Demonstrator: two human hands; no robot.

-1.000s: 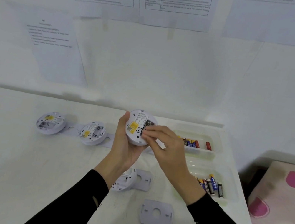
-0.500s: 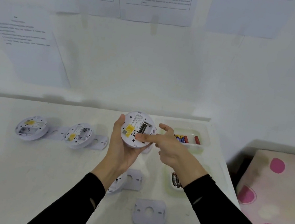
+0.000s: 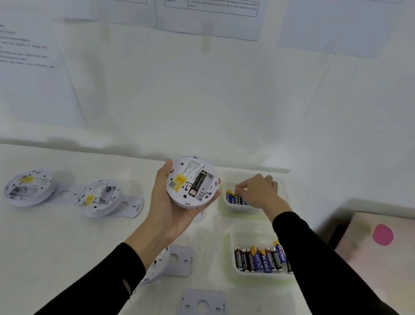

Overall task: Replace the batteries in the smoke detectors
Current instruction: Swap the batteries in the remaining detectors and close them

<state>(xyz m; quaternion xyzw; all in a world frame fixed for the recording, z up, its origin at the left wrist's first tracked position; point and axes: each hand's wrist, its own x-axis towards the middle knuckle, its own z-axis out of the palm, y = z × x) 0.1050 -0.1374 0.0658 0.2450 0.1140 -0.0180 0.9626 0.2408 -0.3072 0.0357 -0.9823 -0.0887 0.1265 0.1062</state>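
Note:
My left hand [image 3: 168,210] holds a round white smoke detector [image 3: 191,180] above the table, back side up, with one black battery [image 3: 198,183] in its open compartment. My right hand [image 3: 257,190] reaches into the far clear tray [image 3: 231,208], its fingertips bent down onto the blue batteries [image 3: 232,197] lying there. Whether it pinches one I cannot tell. A nearer tray [image 3: 258,274] holds several black and blue batteries [image 3: 260,259].
Two opened detectors [image 3: 28,186] [image 3: 99,197] lie on the table at the left with mounting plates. Another detector [image 3: 157,267] lies under my left forearm beside a plate [image 3: 179,261]. A loose plate [image 3: 203,309] lies near the front. A spotted cushion [image 3: 391,248] is at the right.
My right hand has left the held detector and moved right into the far battery tray. The detector's compartment now shows, with one battery in it. The left hand keeps its hold.

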